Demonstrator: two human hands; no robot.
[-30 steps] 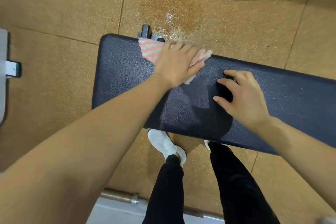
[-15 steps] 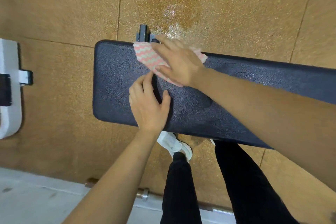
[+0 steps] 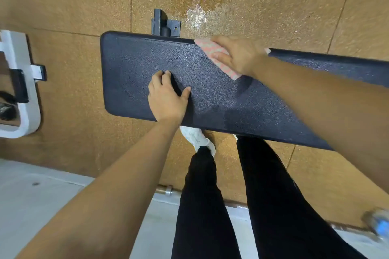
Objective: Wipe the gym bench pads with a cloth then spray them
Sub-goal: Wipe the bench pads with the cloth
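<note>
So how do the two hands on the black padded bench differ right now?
The right hand presses the pink-and-white patterned cloth at the far edge of the black textured bench pad. The left hand rests bare on the pad, nearer the person. The right hand looks blurred, the left hand sharp. Both lie palm-down on the pad.

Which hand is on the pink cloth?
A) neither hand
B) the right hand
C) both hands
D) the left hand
B: the right hand lies flat on the cloth at the far edge of the bench pad, while the left hand rests on bare pad.
</note>
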